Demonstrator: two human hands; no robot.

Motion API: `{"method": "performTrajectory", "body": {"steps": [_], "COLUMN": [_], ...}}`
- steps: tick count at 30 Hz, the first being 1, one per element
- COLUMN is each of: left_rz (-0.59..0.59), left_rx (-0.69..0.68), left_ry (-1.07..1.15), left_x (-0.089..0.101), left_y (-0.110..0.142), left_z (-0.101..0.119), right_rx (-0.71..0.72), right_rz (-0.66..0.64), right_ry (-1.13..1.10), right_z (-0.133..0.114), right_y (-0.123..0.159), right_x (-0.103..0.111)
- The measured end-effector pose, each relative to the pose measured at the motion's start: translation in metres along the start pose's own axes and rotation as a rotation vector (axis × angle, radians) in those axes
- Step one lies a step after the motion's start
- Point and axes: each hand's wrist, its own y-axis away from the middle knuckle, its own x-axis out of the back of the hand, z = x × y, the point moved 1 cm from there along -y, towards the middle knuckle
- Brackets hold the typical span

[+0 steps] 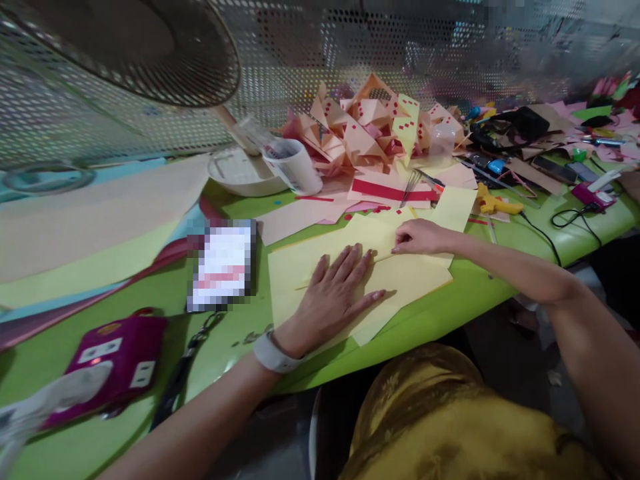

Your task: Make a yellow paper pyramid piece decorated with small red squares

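My left hand (340, 287) lies flat on a sheet of pale yellow paper (415, 283), its fingers spread and a white band on the wrist. To its right, my right hand (417, 237) is closed in a pinch, low against the same paper. A thin straight line (384, 257) runs between the two hands; I cannot tell whether it is a slim stick or a crease. What the right fingertips hold is hidden. More yellow paper (454, 207) lies under and beyond the right hand.
Folded peach paper shapes with red dots (365, 123) are heaped behind. Near them are a white cup (295, 167), a fork (410, 187) and a yellow glue gun (497, 202). At left stand a fan (150, 53), a phone (223, 263) and a purple power strip (117, 357) on the green table (250, 360).
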Motion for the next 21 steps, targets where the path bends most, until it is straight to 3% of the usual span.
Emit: {"method": "performTrajectory", "body": {"steps": [10, 13, 15, 16, 19, 21], "left_rz": [0.0, -0.011, -0.011, -0.01, -0.015, -0.013], "left_rx": [-0.068, -0.049, -0.033, -0.027, -0.037, -0.055], "left_ry": [-0.03, -0.043, -0.048, -0.052, -0.075, -0.09], "left_x": [0.004, 0.002, 0.0, -0.001, -0.003, -0.004], "left_y": [0.0, 0.0, 0.0, 0.0, 0.001, 0.001], "left_z": [0.0, 0.0, 0.0, -0.001, -0.002, -0.004], "right_rx": [-0.098, -0.084, 0.03, 0.123, 0.412, 0.461], "right_rz": [0.033, 0.216, 0.403, 0.436, 0.267, 0.159], "right_ry": [0.084, 0.111, 0.159, 0.192, 0.354, 0.443], "right_z": [0.027, 0.02, 0.009, 0.003, -0.011, -0.014], "right_y": [0.023, 0.031, 0.034, 0.034, 0.03, 0.026], "right_x": [0.026, 0.028, 0.017, 0.007, -0.031, -0.05]}}
